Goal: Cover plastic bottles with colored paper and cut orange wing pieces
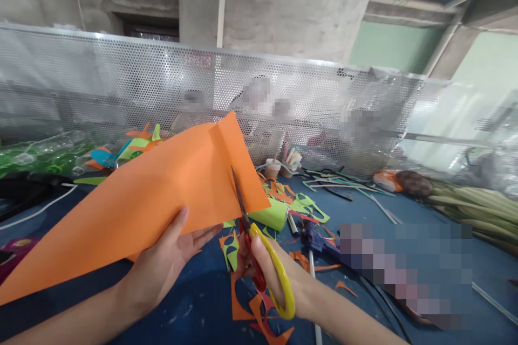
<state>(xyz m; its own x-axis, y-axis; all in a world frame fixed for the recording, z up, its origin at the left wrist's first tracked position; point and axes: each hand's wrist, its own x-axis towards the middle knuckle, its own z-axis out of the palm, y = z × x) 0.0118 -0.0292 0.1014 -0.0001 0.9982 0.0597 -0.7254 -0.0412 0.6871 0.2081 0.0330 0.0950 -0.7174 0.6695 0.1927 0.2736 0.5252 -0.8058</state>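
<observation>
A large orange sheet (162, 188) is held up over the blue table by my left hand (168, 259), its thumb on the near face and the other fingers behind the lower edge. My right hand (263, 261) grips scissors (285, 280) with one yellow and one red handle. The scissor blades point up and lie across the sheet near its right end, one blade in front of the paper. The strip to the right of the blades is bent at a crease. Orange and green paper scraps (243, 310) lie beneath my right hand.
A blue glue gun (315, 237) with a cable lies right of my right hand. Behind are cups of pens (289, 167), green scraps (309, 205) and thin strips. Green plastic bottles (48, 153) sit at the left, dried husks (469, 202) at the right. A perforated metal screen (162, 75) stands behind.
</observation>
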